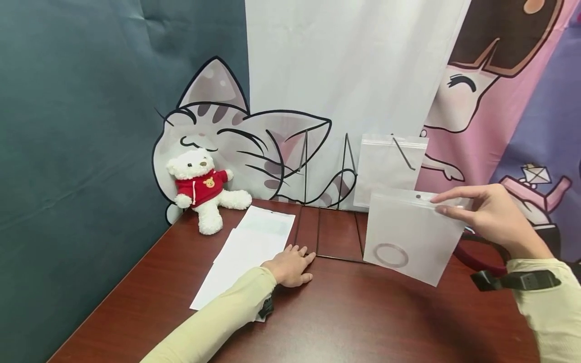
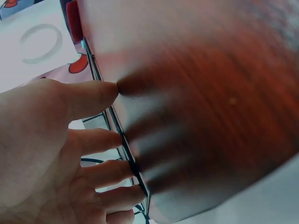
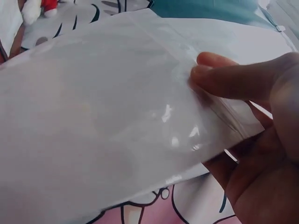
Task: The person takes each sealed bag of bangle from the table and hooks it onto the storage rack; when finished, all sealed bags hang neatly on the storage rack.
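Note:
My right hand [image 1: 501, 219] pinches the top edge of a clear zip bag [image 1: 417, 227] between thumb and fingers, holding it up in front of a black wire rack [image 1: 338, 258]. A white backing fills the bag, and a pale ring-shaped item [image 1: 375, 253] shows low in it. Behind, a similar bag [image 1: 386, 171] hangs from one of the rack's hooks. My left hand [image 1: 290, 267] rests with spread fingers on the rack's front base bar. In the right wrist view, the thumb [image 3: 233, 81] presses near the bag's seal strip.
Several overlapping white flat packets [image 1: 251, 247] lie left of the rack, partly under my left forearm. A white teddy bear [image 1: 209, 194] in a red hoodie sits at the back left. Behind my right wrist is a dark red curved object [image 1: 476, 254]. Printed curtains back the brown table [image 1: 363, 312].

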Tool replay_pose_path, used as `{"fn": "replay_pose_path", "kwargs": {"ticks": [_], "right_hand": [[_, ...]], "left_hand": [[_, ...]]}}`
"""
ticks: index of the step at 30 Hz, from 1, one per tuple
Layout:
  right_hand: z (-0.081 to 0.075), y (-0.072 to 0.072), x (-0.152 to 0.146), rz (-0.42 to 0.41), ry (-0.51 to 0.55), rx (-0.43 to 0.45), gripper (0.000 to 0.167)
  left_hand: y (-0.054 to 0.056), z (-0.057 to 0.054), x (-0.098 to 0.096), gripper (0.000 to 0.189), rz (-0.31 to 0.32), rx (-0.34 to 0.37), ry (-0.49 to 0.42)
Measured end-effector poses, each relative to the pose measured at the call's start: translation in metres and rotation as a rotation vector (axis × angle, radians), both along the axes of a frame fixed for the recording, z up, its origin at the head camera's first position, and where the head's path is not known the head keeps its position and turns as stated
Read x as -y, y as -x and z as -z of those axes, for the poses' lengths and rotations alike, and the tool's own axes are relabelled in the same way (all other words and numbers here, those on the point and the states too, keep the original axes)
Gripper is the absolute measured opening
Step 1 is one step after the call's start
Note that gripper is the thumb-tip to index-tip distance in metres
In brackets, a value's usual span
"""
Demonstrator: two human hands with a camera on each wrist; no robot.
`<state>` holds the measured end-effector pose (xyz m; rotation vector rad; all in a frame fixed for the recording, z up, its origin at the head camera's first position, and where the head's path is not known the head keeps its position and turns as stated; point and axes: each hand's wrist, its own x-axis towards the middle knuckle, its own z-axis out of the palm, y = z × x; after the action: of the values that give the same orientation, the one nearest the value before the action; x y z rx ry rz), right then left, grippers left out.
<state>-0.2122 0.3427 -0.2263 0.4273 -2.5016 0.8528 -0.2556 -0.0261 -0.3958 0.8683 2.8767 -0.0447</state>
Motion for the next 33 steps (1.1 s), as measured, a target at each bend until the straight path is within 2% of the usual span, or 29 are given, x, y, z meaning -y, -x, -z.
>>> {"fn": "replay_pose_path", "kwargs": {"ticks": [8,15,24,33], "right_hand": [[-0.009,0.018,0.018,-0.006,0.162,-0.062,0.021],[-0.010,0.028,0.024,0.011,0.232,-0.100,0.022],[-0.010,0.039,0.020,0.048,0.231,-0.108,0.021],[-0.009,0.059,0.017,0.055,0.210,-0.081,0.021]], "left_hand": [[0.001,0.000,-0.002,0.060,0.004,-0.006,-0.011],[0.000,0.000,-0.001,0.060,0.001,-0.008,-0.001],[-0.001,-0.001,0.001,0.059,0.003,-0.009,0.012],[0.000,-0.001,0.001,0.059,0.004,-0.003,0.002]]}}
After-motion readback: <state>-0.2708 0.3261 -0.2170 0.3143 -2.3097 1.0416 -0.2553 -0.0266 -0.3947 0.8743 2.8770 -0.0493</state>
